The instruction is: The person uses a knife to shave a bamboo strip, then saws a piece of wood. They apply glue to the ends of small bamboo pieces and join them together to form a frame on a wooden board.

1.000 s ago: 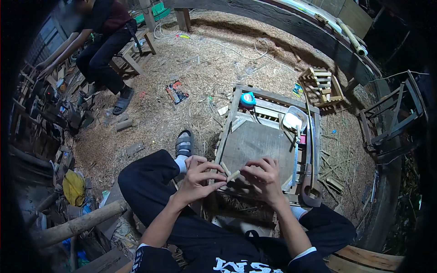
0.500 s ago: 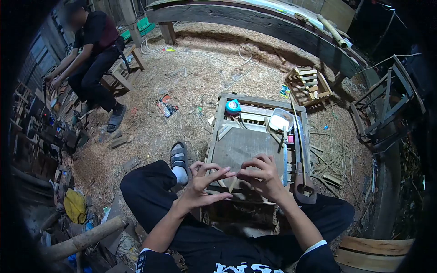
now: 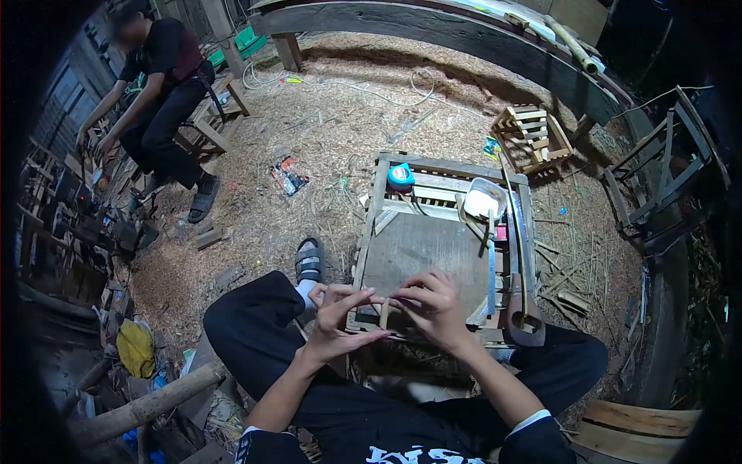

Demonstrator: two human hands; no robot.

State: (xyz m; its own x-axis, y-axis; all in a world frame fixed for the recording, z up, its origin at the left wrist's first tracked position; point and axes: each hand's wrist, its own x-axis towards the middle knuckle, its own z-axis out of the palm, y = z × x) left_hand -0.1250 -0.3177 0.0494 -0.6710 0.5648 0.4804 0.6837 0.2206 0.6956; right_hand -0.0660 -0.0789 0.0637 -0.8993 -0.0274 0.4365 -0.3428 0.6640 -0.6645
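Note:
My left hand [image 3: 338,319] pinches a small pale strip of wood [image 3: 384,313] between thumb and fingers, over the near edge of a low slatted wooden stand [image 3: 374,209]. Beside it, my right hand [image 3: 430,305] has its fingers drawn together at the strip's upper end; what lies between those fingertips is hidden. Beyond both hands a flat grey board [image 3: 423,251] rests on the stand. A metal ruler [image 3: 491,271] and a handsaw [image 3: 525,321] lie right of my right hand.
On the stand are a blue tape measure [image 3: 400,177] and a white plastic tub [image 3: 485,199]. A slatted wooden crate [image 3: 533,139] sits on the shavings-covered floor, below a long workbench [image 3: 433,39]. Another person [image 3: 166,93] sits at the far left. A thick pole [image 3: 154,402] juts in at lower left.
Both hands have shifted slightly left, and the right fingers have come closer to the left hand. The strip now appears more upright. The seated person's arms have moved.

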